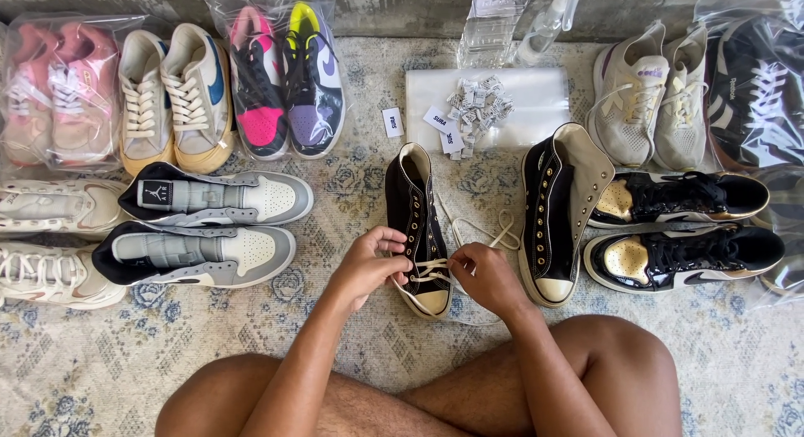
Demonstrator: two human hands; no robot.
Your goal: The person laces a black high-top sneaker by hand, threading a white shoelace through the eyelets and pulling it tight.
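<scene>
Patterned rug (100, 362) covered in sneaker pairs, some bagged. Head view: black high-top (416, 227) lies centre, toe toward the person; its mate (559, 211) just right. Left hand (368, 265) and right hand (484, 278) both pinch the cream lace (431, 271) near the toe. Canvas looks light, floppy; lace limp, thin, best gripped near the eyelets.

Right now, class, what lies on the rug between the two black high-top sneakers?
In the head view, loose cream shoelace lies between the laced sneaker and the unlaced sneaker.
</scene>
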